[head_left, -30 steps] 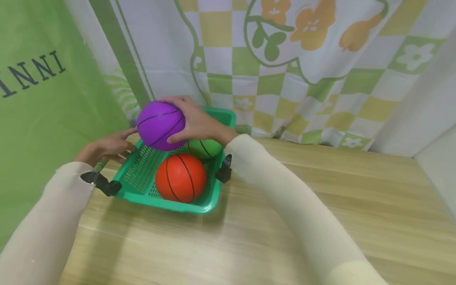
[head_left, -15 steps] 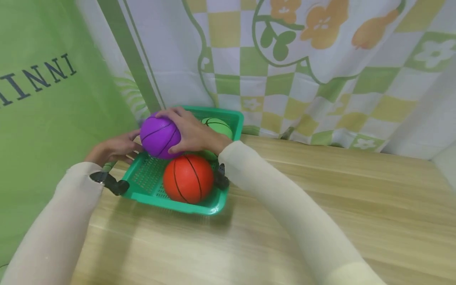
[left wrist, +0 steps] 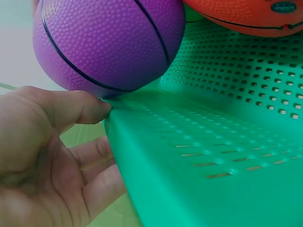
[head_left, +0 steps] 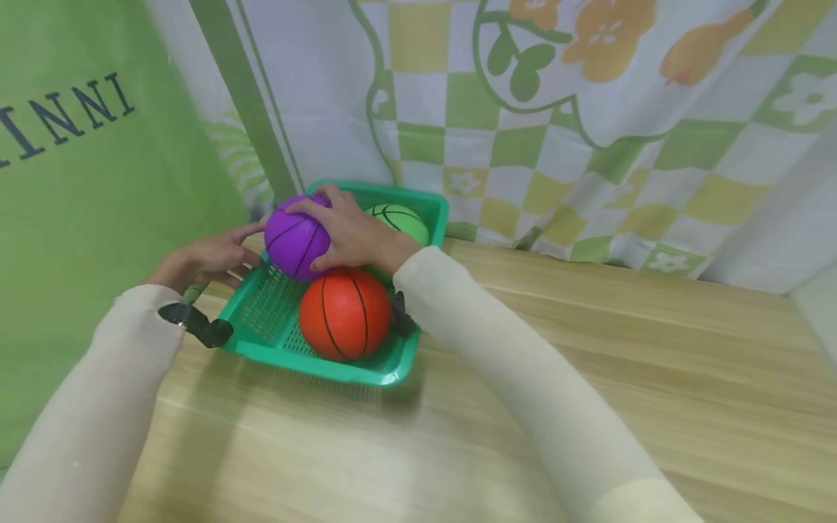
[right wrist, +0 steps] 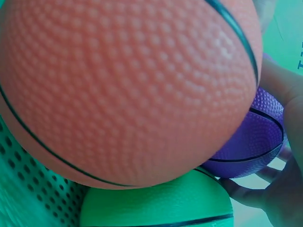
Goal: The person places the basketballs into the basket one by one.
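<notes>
In the head view my right hand [head_left: 356, 231] grips a small purple basketball [head_left: 296, 243] from above and its right side, low at the left side of a green plastic basket [head_left: 281, 356]. My left hand [head_left: 212, 258] is at the basket's left rim. The left wrist view has its thumb on the rim, with the fingers behind the outer wall, close below the purple ball. An orange-red basketball [head_left: 344, 314] sits in the front of the basket. Behind it is a green basketball [head_left: 400, 221], partly hidden by my right hand and forearm.
The basket stands on a light wood-grain tabletop [head_left: 523, 363]. A green cloth [head_left: 85, 232] with dark letters hangs at the left. Behind the basket hangs a checked, flower-print curtain [head_left: 497, 145]. Black wrist cameras sit close to the basket's rim.
My right hand has lowered the purple ball closer to the basket's left side. More of the green ball shows behind. The left hand stays at the left rim while the view shifts slightly.
</notes>
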{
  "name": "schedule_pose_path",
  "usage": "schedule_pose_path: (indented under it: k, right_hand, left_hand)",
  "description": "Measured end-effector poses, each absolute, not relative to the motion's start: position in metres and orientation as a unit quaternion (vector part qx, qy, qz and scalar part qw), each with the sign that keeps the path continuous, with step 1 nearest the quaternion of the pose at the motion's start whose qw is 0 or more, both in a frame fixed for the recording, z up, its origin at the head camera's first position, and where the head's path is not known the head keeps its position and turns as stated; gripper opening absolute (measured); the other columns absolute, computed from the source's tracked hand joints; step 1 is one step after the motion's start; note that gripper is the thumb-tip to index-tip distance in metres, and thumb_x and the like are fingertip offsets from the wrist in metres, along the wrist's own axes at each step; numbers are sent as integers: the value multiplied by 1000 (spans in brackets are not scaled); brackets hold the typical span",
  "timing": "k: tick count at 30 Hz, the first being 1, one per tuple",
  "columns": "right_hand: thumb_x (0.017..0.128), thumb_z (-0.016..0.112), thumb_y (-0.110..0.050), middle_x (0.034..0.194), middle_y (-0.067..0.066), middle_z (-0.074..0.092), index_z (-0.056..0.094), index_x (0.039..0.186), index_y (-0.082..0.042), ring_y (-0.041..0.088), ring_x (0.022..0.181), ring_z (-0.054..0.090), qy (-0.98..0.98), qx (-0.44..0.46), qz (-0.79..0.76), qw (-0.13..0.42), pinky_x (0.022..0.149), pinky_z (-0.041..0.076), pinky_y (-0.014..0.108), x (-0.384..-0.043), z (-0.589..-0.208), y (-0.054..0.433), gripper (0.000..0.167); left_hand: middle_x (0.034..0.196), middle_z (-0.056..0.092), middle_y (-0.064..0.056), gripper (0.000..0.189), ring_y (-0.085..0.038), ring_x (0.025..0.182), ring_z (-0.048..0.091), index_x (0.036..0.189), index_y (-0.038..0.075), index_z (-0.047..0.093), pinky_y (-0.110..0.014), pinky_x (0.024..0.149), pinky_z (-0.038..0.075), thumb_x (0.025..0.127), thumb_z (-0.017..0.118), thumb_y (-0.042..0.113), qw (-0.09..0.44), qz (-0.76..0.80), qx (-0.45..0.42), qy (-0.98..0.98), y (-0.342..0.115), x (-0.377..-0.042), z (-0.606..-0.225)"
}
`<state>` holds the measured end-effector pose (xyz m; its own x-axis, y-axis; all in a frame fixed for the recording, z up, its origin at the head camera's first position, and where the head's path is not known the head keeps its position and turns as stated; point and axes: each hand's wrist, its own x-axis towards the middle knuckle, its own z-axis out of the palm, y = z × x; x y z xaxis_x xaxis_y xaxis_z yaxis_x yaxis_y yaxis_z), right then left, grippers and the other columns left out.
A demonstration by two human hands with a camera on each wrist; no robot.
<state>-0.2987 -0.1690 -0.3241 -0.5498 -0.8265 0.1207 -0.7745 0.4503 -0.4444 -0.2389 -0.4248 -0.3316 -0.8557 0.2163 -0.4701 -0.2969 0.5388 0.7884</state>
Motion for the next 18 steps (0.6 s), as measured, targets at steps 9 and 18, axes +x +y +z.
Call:
schedule_pose_path:
  k: [9,18]
  right_hand:
    - [82,81,-41,151,7,28,36,154,-34,28,130,36,872,-464,-134,78,91,51,40,-295,-310,-170,85]
    - [84,80,-42,149,8,33,37,154,-34,28,132,40,876,-476,-45,60,95,50,38,-291,-299,-178,83]
  left_hand:
    - [136,42,-40,84,-28,99,65,161,17,-8,-42,78,57,99,48,2,270,479,-26,835,-420,-239,-330]
    - [134,42,-39,80,-30,98,65,162,19,-5,-45,82,57,102,44,1,264,478,-16,838,-421,-237,-324]
